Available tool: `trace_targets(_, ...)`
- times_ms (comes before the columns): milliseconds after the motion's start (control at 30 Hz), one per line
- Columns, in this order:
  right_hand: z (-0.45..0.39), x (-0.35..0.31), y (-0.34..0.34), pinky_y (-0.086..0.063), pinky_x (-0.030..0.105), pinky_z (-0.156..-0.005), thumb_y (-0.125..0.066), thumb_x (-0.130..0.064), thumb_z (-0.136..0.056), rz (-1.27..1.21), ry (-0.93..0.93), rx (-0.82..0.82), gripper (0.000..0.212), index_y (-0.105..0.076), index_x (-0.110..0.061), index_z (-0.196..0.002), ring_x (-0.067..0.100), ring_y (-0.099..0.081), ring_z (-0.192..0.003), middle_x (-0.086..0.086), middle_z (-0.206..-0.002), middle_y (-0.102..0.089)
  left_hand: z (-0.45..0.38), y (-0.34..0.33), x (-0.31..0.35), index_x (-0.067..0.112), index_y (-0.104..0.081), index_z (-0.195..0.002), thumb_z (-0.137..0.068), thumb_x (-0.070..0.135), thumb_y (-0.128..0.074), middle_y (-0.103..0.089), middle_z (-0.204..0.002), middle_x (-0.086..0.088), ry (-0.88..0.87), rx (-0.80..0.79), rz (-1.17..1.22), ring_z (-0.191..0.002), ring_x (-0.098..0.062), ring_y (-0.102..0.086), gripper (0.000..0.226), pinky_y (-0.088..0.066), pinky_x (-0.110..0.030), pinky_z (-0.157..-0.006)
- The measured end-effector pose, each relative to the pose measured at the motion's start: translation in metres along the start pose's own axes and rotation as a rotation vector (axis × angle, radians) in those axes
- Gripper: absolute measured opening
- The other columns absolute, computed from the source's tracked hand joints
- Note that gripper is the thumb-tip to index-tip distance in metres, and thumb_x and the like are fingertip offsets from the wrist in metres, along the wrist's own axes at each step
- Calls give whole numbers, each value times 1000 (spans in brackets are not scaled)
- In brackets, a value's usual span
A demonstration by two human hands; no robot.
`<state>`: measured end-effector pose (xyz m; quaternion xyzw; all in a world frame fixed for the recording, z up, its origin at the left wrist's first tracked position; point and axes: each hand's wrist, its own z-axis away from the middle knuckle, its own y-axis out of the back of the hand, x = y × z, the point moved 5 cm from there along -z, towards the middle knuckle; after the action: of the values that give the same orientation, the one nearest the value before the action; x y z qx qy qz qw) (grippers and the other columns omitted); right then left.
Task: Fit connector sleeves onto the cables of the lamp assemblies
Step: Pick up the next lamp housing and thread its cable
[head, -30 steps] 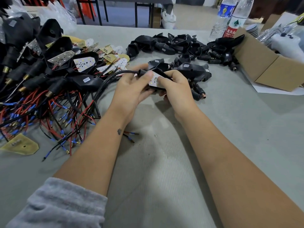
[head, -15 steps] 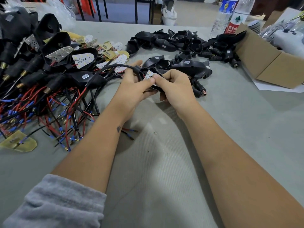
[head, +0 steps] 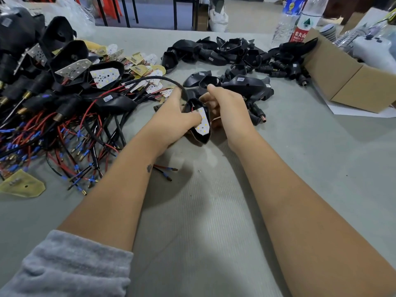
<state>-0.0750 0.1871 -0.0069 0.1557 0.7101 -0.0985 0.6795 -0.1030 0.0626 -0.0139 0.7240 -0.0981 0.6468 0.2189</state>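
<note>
Gripping one lamp assembly (head: 198, 123) between them, both hands sit over the middle of the tabletop (head: 214, 221). The left hand (head: 171, 118) curls round the black housing, its thumb pressed on the white LED board that faces up; the right hand (head: 229, 108) has its fingers bent in behind the housing's far side, seemingly pinching at the wiring there, though the fingertips are hidden and I cannot tell what exactly they hold. The assembly's black cable (head: 158, 79) arcs up and away from between the hands toward the left pile.

Judging by this, the step in hand is readying this lamp's lead for a sleeve: the housing is steadied while the wire is worked. The next move would call for freeing the cable end, holding it straight, and pushing a connector sleeve squarely over it without bending the terminal.

Out from the hands, a heap of wired assemblies (head: 64, 116) with red and black leads and blue-collared terminals lies to the left. Loose black housings (head: 227, 54) are piled beyond, a cardboard box (head: 342, 82) stands at the right, and two water bottles (head: 300, 20) stand behind it.

Against the frame half a second back, the assembly has been turned so its board runs lengthwise toward the viewer and sits lower, nearer the body. The left thumb now lies across the board, and the cable loop stands higher.
</note>
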Motion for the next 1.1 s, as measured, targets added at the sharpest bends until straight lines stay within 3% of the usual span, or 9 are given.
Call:
trace_targets(100,2,-1,-3,-43,25,-63,-61,-27,-94,42,111,-33,29,-69,-7,-76,6,-52,-60,-5,-63,-59,3,-8,3,40,-41,-118,-59,9,-52,-58,-95,11,-14,-81,-103,-76,1,-54,67,-47,-21,-73)
trace_targets(200,4,-4,-6,-48,30,-72,-65,-19,-93,61,197,-52,22,-72,-1,-82,12,-58,-72,7,-75,-66,3,-12,2,27,-37,-132,-68,2,-53,-57,-99,8,-28,-108,-160,-68,13,-52,71,-42,-5,-60)
trace_targets(333,3,-5,-6,-50,30,-72,-63,-11,-92,43,199,-49,15,-71,-2,-83,12,-60,-74,7,-78,-67,4,-13,3,7,-33,-140,-78,5,-63,-62,-117,-6,-63,-98,-155,-99,-6,-60,69,-48,-18,-77)
trace_targets(400,2,-3,-6,-49,31,-69,-63,-12,-92,34,168,-54,16,-70,-5,-79,13,-60,-71,5,-74,-66,5,-13,4,3,-40,-130,-82,-4,-62,-65,-112,-12,-91,-116,-152,-92,-7,-62,54,-48,-17,-73)
trace_targets(633,-2,-4,-4,-51,41,-74,-65,-9,-90,39,208,-121,16,-68,5,-84,23,-59,-74,17,-77,-65,3,-14,5,50,-41,-100,-67,13,-64,-60,-114,-10,-126,-162,-187,-96,-11,-55,55,-47,-33,-84)
trace_targets(800,-5,-2,4,-45,27,-71,-58,-10,-94,26,154,-58,18,-61,-2,-78,10,-52,-68,6,-71,-58,4,-19,-1,53,-38,-111,-86,10,-67,-54,-101,39,-143,-258,-100,-92,29,-50,58,-39,1,-80)
trace_targets(900,-6,1,9,-47,38,-79,-57,-13,-96,22,101,-126,24,-62,-6,-74,22,-56,-76,14,-80,-64,4,-13,4,32,-57,-113,-98,39,-50,-67,-91,24,-44,-92,100,-87,4,-62,18,-46,-16,-72)
trace_targets(1000,-4,3,12,-47,37,-79,-58,-14,-95,81,76,-264,26,-63,-5,-71,19,-60,-70,14,-78,-69,0,8,-3,15,-52,-124,-103,47,-32,-66,-106,-6,69,132,548,-89,-19,-64,43,-49,-30,-70)
trace_targets(1100,-4,4,18,-46,34,-77,-60,-14,-91,115,58,-331,27,-67,-9,-66,19,-59,-70,12,-78,-71,1,33,-9,19,-51,-118,-105,43,-29,-69,-106,-8,36,302,944,-93,-22,-65,35,-51,-34,-79)
